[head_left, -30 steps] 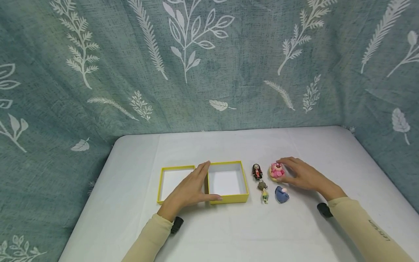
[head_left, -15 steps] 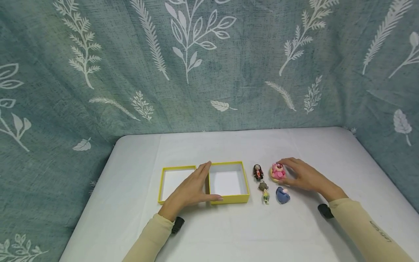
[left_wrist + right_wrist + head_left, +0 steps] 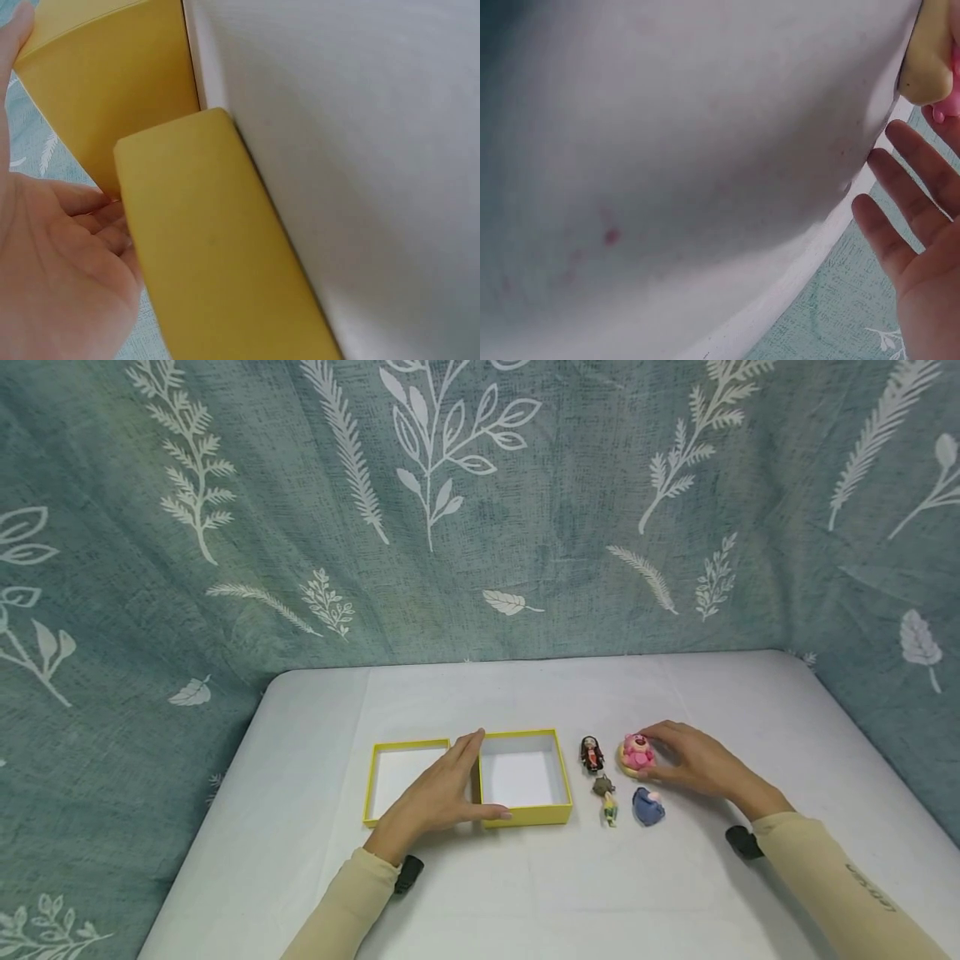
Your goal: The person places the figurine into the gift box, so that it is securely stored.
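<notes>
My left hand (image 3: 442, 789) spans the left side of an uncovered yellow box (image 3: 527, 815) with a white inside. Its thumb touches the front and its fingertips reach the far left corner. The left wrist view shows thumb and fingers on either side of the yellow box (image 3: 112, 90). My right hand (image 3: 693, 760) holds a pink bear figurine (image 3: 639, 752) on a yellow base between thumb and index finger. In the right wrist view the other fingers (image 3: 911, 195) are spread, and only part of the figurine's yellow base (image 3: 928, 71) shows.
Left of the box lies the shallow yellow-rimmed lid (image 3: 397, 772), partly behind my left hand. Between box and bear are a dark-haired doll figurine (image 3: 592, 754) and a small green-and-yellow figurine (image 3: 607, 802). A blue figurine (image 3: 647, 807) lies nearer on the white table (image 3: 570, 893).
</notes>
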### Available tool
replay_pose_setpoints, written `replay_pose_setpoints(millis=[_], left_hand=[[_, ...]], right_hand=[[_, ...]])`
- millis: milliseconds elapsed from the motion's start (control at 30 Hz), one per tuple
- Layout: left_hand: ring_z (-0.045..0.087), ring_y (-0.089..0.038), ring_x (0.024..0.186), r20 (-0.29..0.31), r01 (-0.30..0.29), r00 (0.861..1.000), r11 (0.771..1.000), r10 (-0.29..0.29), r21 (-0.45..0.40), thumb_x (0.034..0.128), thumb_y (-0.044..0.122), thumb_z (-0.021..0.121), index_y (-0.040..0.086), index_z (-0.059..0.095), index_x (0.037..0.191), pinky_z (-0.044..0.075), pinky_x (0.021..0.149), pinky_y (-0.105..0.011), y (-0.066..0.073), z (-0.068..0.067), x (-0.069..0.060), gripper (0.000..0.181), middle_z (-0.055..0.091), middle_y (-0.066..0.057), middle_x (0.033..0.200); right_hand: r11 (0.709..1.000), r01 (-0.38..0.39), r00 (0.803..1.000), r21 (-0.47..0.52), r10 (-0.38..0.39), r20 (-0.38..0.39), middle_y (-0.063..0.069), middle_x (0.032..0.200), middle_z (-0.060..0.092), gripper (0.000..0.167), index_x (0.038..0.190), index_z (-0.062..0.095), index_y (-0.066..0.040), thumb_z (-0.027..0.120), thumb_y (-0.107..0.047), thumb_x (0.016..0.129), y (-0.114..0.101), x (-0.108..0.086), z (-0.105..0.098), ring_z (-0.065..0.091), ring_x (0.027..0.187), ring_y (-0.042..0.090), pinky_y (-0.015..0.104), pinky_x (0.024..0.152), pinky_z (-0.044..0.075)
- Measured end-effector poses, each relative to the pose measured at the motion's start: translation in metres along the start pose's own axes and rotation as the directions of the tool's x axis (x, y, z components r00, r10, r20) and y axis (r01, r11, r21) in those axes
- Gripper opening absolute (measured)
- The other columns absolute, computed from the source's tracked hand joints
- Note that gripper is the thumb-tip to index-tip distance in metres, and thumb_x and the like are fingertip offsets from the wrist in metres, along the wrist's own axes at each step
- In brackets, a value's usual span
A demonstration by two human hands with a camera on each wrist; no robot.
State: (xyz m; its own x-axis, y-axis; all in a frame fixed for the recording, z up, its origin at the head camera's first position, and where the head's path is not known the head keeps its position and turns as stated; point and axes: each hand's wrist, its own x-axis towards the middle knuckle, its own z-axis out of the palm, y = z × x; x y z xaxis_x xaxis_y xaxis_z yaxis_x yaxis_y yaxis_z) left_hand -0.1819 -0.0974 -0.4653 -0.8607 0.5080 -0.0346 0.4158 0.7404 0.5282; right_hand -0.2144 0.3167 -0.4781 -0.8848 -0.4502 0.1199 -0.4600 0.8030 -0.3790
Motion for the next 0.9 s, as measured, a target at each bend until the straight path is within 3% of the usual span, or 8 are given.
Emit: replay_pose_setpoints(millis=[333, 733, 900], left_hand=[[0.031, -0.03, 0.146, -0.002, -0.003, 1.0, 1.0, 0.003, -0.001, 0.0704, 0.08, 0.064, 0.015, 0.008, 0.159, 0.036, 0.113, -0.047, -0.001, 0.002, 0.001, 0.123, 0.021, -0.009, 0.162], [0.043, -0.029, 0.138, -0.019, 0.01, 1.0, 1.0, -0.01, 0.001, 0.0678, 0.08, 0.066, 0.016, 0.012, 0.159, 0.043, 0.108, -0.045, -0.001, 0.002, 0.002, 0.124, 0.029, -0.007, 0.158], [0.044, -0.028, 0.137, -0.021, 0.01, 1.0, 1.0, -0.01, -0.01, 0.0671, 0.081, 0.065, 0.017, 0.012, 0.159, 0.043, 0.108, -0.045, -0.002, 0.002, 0.001, 0.124, 0.029, -0.006, 0.158]], right_hand=[[1.0, -0.002, 0.999, -0.025, 0.001, -0.035, 0.014, 0.117, 0.065, 0.057, 0.121, 0.063, -0.001, 0.081, -0.035, 0.08, 0.002, -0.002, 0.001, 0.061, 0.112, 0.035, 0.054, 0.094, 0.048], [1.0, -0.008, 0.999, -0.026, 0.007, -0.052, 0.016, 0.122, 0.062, 0.056, 0.125, 0.061, -0.001, 0.079, -0.033, 0.083, 0.001, -0.006, -0.008, 0.059, 0.115, 0.039, 0.057, 0.095, 0.048], [1.0, -0.001, 0.997, 0.017, 0.003, -0.081, 0.018, 0.125, 0.061, 0.057, 0.126, 0.061, -0.001, 0.08, -0.032, 0.082, -0.002, -0.005, -0.01, 0.057, 0.117, 0.042, 0.06, 0.096, 0.046]])
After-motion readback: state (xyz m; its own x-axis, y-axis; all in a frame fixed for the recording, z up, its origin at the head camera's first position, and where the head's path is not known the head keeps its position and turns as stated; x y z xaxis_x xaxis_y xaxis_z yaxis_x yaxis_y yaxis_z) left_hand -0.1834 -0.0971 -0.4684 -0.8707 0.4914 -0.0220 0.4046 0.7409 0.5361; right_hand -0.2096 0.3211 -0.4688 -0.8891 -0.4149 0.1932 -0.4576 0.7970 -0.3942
